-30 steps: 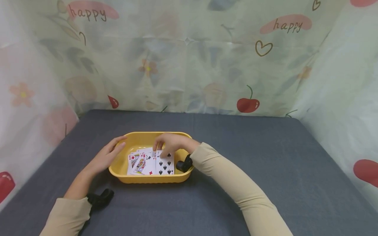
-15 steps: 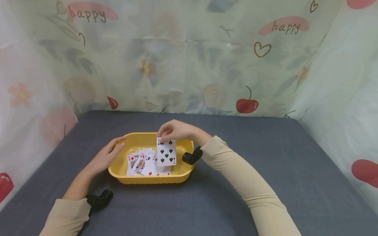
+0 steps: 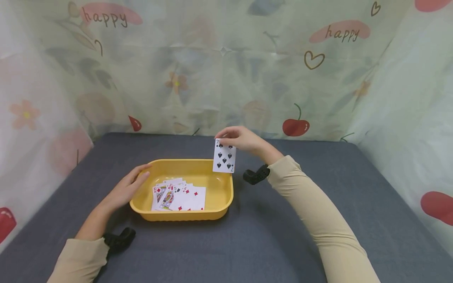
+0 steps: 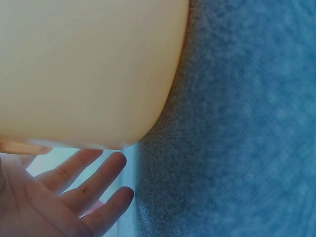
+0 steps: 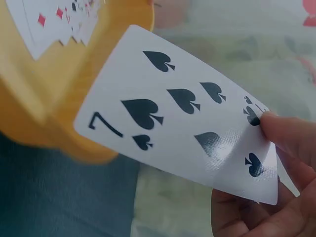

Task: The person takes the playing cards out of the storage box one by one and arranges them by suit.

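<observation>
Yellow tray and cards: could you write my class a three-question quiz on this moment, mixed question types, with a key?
1. Which hand holds the seven of spades?
2. Fill in: In the head view, the left hand is at the tray's ____ end.
3. True or false: Face-up cards lie in the tray.

Key: 1. The right hand. 2. Left. 3. True.

From above, the head view faces forward and down; both wrist views share its yellow tray (image 3: pixel 184 215) close up.
</observation>
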{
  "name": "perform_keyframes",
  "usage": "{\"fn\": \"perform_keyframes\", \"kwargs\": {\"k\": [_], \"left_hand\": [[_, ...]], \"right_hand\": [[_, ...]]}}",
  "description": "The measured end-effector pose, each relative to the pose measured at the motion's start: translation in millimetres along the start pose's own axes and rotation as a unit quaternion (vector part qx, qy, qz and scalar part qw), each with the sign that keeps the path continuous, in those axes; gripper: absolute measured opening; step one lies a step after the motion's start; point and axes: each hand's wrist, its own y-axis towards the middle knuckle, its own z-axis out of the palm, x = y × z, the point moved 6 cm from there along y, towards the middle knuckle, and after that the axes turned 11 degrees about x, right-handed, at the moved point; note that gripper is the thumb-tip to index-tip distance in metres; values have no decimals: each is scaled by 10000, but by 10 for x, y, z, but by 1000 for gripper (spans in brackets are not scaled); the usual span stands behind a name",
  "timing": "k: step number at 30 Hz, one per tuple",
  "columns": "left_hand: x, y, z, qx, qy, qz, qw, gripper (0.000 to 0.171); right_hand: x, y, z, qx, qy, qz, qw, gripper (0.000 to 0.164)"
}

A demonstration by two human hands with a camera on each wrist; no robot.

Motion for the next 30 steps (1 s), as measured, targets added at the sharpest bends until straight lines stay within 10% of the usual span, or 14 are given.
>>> {"fn": "perform_keyframes", "kwargs": {"k": [13,30], "left_hand": [[17,5,2,-4,-6,3,10000,59],[27,8,2,3,-72,17,10000,59]], "right_hand": [[-491,-78,-412,-1031,470,466,9925,35],[-1043,137,-350,-1839,295,1210,9750,30]]}}
